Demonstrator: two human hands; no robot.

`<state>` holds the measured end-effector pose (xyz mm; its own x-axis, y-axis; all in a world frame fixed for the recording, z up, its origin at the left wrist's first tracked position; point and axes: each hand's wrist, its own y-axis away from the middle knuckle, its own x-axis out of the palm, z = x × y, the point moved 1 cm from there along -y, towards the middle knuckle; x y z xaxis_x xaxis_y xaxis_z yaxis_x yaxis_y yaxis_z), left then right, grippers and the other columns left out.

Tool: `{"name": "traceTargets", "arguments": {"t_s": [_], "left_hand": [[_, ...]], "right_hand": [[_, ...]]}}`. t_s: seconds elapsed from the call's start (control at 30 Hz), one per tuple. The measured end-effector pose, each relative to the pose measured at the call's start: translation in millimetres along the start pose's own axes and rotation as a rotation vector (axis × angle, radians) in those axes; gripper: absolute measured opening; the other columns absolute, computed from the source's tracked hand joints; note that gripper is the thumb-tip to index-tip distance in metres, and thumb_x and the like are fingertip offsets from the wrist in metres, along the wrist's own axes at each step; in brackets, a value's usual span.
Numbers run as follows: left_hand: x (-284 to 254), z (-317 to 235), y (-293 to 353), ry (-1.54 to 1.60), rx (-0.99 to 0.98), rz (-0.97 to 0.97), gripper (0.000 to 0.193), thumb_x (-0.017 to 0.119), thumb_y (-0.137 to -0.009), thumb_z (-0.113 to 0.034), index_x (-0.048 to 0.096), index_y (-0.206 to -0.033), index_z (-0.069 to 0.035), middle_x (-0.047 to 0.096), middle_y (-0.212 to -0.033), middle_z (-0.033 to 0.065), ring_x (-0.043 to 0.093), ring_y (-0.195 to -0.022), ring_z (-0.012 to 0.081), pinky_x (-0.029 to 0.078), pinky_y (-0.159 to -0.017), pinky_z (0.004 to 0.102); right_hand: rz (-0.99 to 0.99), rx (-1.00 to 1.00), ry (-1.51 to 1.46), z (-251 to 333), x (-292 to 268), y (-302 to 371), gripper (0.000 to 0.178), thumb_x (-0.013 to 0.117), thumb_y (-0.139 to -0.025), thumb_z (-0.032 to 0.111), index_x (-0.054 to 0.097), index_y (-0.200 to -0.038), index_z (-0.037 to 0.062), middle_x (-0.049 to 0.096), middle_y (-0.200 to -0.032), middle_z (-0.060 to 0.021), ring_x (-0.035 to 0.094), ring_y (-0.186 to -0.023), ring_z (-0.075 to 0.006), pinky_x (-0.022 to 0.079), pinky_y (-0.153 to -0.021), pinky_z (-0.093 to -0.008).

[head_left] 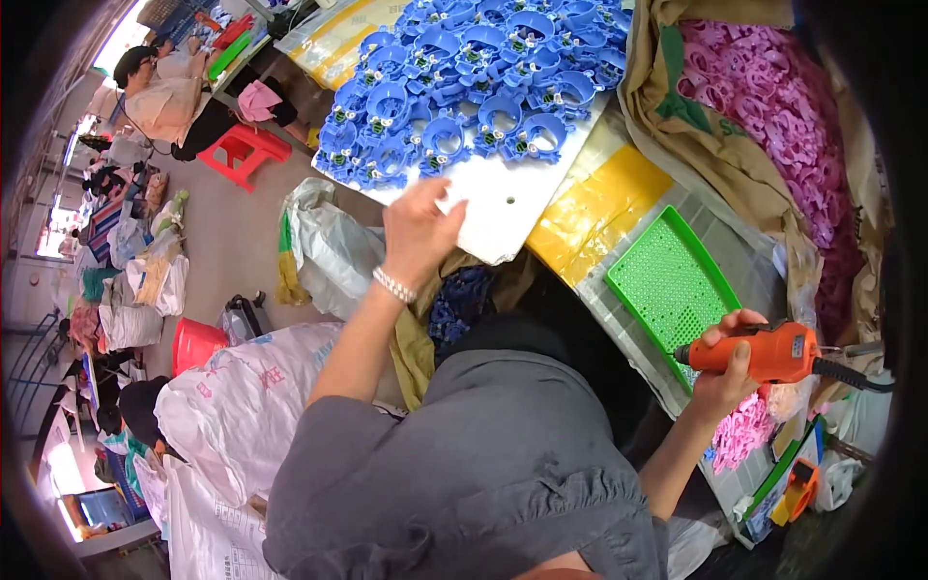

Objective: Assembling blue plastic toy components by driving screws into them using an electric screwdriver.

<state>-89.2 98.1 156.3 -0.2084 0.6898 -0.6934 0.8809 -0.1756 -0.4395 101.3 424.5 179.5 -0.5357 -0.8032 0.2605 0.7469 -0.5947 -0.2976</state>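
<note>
My right hand (727,379) is wrapped round an orange electric screwdriver (768,354) with a black nose and a black cord, above one end of a green perforated tray (667,275). My left hand (422,229), with a beaded bracelet on its wrist, hovers at the near part of a white board (493,215). Its fingers are bent, with thumb and forefinger apart and nothing visible between them. Just beyond it, many blue plastic ring-shaped parts (445,135) with small bee-like figures cover the far part of the board.
Sacking full of pink plastic parts (764,106) stands at the right. Yellow tape (609,203) crosses the bench beside the board. More pink pieces (742,432) lie below the tray. White sacks (242,411), a red bucket (198,345) and a red stool (242,155) are at the left, where another person (179,101) sits.
</note>
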Motion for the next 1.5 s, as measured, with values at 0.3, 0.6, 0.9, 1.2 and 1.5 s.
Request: {"name": "traceTargets", "arguments": {"t_s": [0.3,0.6,0.9,1.2,1.5], "left_hand": [[9,28,-28,-0.512,0.13,-0.061,0.019,0.07,-0.07,-0.016,0.054,-0.073,-0.005,0.057,-0.075,0.0119,0.06,-0.072,0.0315,0.049,-0.06,0.0415],[22,35,-23,-0.496,0.138,-0.069,0.012,0.065,-0.072,-0.012,0.055,-0.069,-0.006,0.057,-0.07,0.0113,0.059,-0.067,0.0316,0.048,-0.057,0.042],[18,-6,3,-0.245,0.179,-0.055,0.011,0.064,-0.071,-0.009,0.053,-0.068,-0.007,0.054,-0.068,0.0101,0.057,-0.064,0.0299,0.045,-0.055,0.0408],[21,-21,9,-0.121,0.163,0.005,0.02,0.07,-0.066,-0.013,0.06,-0.081,-0.006,0.055,-0.071,0.0086,0.058,-0.065,0.0271,0.047,-0.056,0.0373],[16,-5,-17,-0.211,-0.085,0.056,0.047,0.077,-0.061,-0.037,0.061,-0.087,-0.002,0.057,-0.066,0.0073,0.057,-0.055,0.0241,0.045,-0.053,0.0353]], "right_hand": [[0.005,0.02,-0.008,4,-8,0,0.05,0.064,-0.083,0.028,0.043,-0.117,-0.0011,0.051,-0.096,-0.0121,0.056,-0.072,-0.017,0.047,-0.064,-0.0277],[0.017,0.05,-0.004,5,-12,2,0.053,0.067,-0.082,0.03,0.044,-0.118,-0.0011,0.052,-0.096,-0.0111,0.056,-0.073,-0.017,0.047,-0.065,-0.0278],[-0.001,0.045,-0.005,2,-14,4,0.053,0.068,-0.081,0.032,0.046,-0.116,-0.0009,0.052,-0.095,-0.0108,0.056,-0.073,-0.0168,0.047,-0.066,-0.0286],[-0.015,0.053,-0.008,2,-12,1,0.054,0.069,-0.08,0.032,0.045,-0.115,-0.0014,0.052,-0.095,-0.0109,0.056,-0.072,-0.0172,0.047,-0.066,-0.029],[-0.017,0.055,-0.019,4,-12,3,0.054,0.069,-0.079,0.031,0.045,-0.115,-0.0018,0.051,-0.096,-0.0117,0.056,-0.074,-0.0175,0.047,-0.066,-0.0291]]}}
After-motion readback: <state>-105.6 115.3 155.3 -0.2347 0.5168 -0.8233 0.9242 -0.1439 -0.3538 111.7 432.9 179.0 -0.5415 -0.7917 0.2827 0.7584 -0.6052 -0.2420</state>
